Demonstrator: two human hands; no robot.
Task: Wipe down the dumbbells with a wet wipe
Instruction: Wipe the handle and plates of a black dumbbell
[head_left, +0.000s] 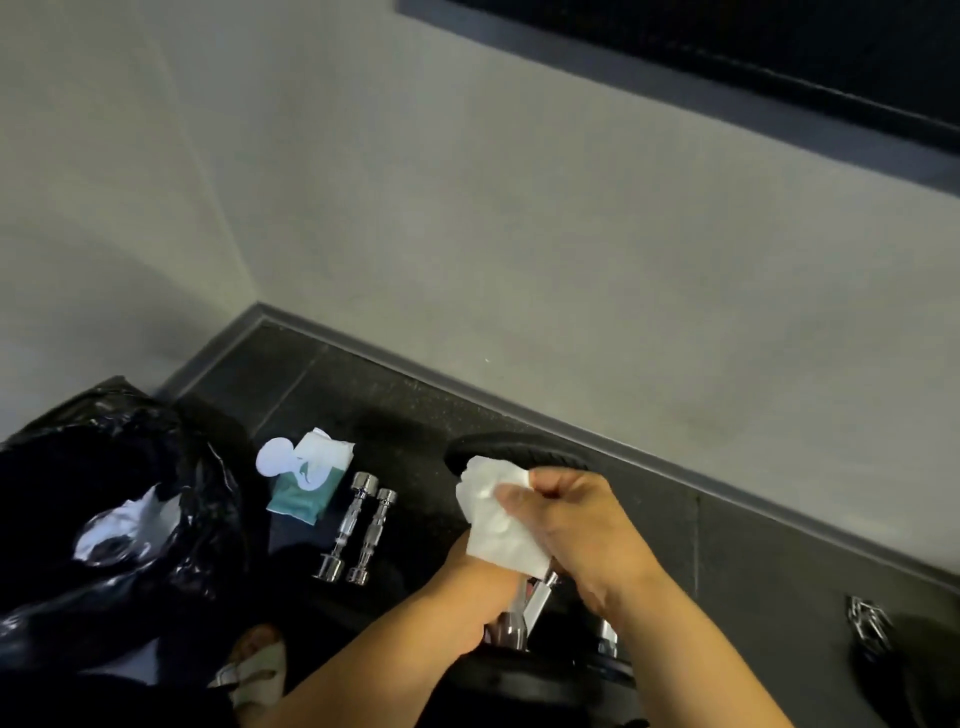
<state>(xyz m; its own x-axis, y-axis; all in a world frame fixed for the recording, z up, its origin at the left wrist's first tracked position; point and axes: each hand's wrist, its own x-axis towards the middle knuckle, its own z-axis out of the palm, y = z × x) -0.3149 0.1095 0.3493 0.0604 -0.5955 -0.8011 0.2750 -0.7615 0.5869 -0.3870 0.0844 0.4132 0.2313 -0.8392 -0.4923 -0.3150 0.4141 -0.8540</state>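
A large dumbbell with black rubber heads (514, 451) and a chrome handle (540, 597) stands tilted on the dark floor in front of me. My right hand (576, 525) holds a white wet wipe (501, 525) wrapped round the upper part of the handle, just below the top head. My left hand (478, 597) grips the lower part of the handle near the chrome collar, partly hidden under the wipe. Two small chrome dumbbells (358, 530) lie side by side on the floor to the left.
A teal and white wipes packet (306, 483) with its flap open lies beyond the small dumbbells. A black trash bag (104, 519) fills the left side. My sandalled foot (257, 670) is at the bottom. Another dumbbell (872, 629) lies far right, near the wall's baseboard (675, 462).
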